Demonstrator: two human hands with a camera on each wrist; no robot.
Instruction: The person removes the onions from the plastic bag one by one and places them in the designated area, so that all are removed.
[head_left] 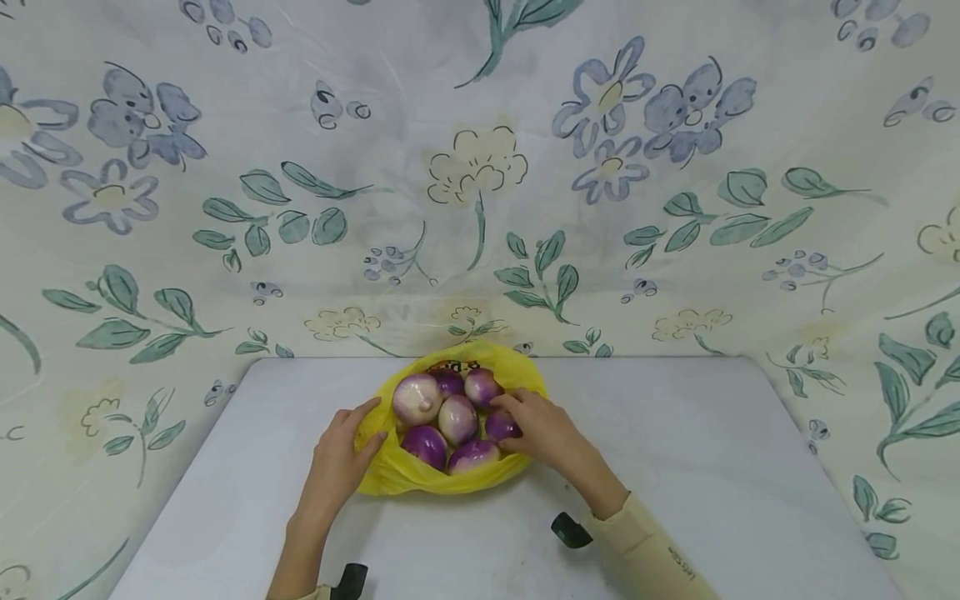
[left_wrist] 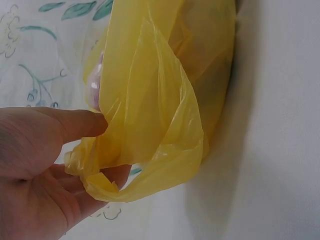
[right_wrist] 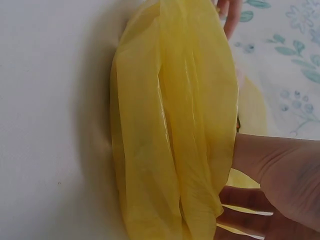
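Note:
A yellow plastic bag (head_left: 408, 483) lies wide-mouthed on the table, with several purple-and-white red onions (head_left: 458, 419) inside. At the bag's left side is my left hand (head_left: 339, 457), thumb and fingers spread apart. In the left wrist view its thumb touches the bag's side (left_wrist: 150, 110), while a loose fold drapes over its other fingers. My right hand (head_left: 546, 429) reaches over the right rim, its thumb and fingers curled around the rightmost red onion (head_left: 501, 426). The right wrist view shows the thumb and fingers passing behind the bag's wall (right_wrist: 150, 150), which hides their tips.
Under the bag is a white table (head_left: 675, 467). A floral-patterned cloth (head_left: 480, 225) hangs behind the table and at its sides. Near the wrists are small dark devices, one by the right sleeve (head_left: 645, 542).

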